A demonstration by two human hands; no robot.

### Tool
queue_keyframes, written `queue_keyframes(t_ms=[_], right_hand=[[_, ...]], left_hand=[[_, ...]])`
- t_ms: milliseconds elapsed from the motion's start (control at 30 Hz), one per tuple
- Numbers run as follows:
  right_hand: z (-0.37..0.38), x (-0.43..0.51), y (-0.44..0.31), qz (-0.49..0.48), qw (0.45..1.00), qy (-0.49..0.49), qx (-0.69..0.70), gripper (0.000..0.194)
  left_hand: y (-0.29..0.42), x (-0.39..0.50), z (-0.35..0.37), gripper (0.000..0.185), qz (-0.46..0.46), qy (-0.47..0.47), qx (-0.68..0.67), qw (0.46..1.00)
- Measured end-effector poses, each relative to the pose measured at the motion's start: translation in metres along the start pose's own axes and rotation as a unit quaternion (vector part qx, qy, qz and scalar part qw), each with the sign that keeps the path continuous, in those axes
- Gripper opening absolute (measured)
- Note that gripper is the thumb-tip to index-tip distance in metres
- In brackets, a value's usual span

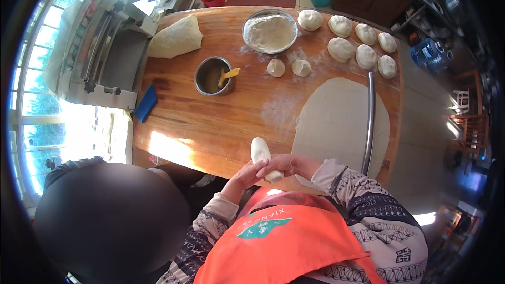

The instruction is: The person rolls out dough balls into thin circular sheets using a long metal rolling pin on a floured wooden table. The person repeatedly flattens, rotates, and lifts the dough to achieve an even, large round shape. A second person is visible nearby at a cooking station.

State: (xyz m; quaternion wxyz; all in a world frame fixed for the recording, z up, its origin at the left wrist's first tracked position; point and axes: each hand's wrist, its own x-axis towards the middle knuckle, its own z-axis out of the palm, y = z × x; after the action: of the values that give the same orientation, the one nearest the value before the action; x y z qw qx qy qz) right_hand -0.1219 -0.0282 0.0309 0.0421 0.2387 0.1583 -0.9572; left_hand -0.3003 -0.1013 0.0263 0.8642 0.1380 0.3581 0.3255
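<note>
An elongated piece of white dough [260, 148] is held at the table's near edge, its upper end sticking out past the fingers and its lower end showing beneath them. My left hand [245, 175] grips it from the left. Across its middle lies my right hand [281, 163], overlapping the left fingers and hiding part of the dough. Just right of my hands, a large thin dough sheet [331, 118] is spread flat on the wooden table [205, 122]. A metal rolling rod [370, 122] rests lengthwise over the sheet's right side.
Several dough rounds [341, 49] sit at the far right, near a bowl of flour [270, 31]. A metal pot [213, 77] holds a yellow-handled brush [229, 74]. Further left are a dough slab [177, 38], a blue scraper [146, 103] and a dough-sheeting machine [106, 55]. Another person [110, 221] is close at left.
</note>
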Motion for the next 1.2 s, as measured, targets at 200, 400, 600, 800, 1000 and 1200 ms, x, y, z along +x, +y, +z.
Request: queue_keyframes(t_ms=[200,400,600,800,1000,1200], right_hand=[[0.021,-0.006,-0.009,-0.086,0.990,0.102,-0.048,0.028],[0.034,-0.021,-0.031,-0.243,0.913,0.053,-0.323,0.030],[-0.032,-0.019,-0.139,-0.466,0.624,0.521,-0.347,0.035],[-0.103,0.001,-0.130,-0.493,0.359,0.574,-0.546,0.055],[-0.056,0.016,-0.030,-0.348,0.831,0.377,-0.216,0.050],[-0.004,-0.030,-0.035,-0.216,0.965,0.144,0.031,0.043]], left_hand=[[-0.002,0.021,0.023,0.023,0.174,0.252,0.077,0.949],[0.003,0.041,-0.023,0.014,0.197,0.296,0.000,0.935],[0.019,0.022,-0.020,0.042,0.121,0.223,-0.175,0.951],[0.031,0.036,-0.039,0.055,0.044,0.328,-0.240,0.913],[0.013,0.042,0.023,0.064,0.163,0.299,0.346,0.874],[0.037,0.016,0.023,0.042,0.156,0.303,0.397,0.852]])
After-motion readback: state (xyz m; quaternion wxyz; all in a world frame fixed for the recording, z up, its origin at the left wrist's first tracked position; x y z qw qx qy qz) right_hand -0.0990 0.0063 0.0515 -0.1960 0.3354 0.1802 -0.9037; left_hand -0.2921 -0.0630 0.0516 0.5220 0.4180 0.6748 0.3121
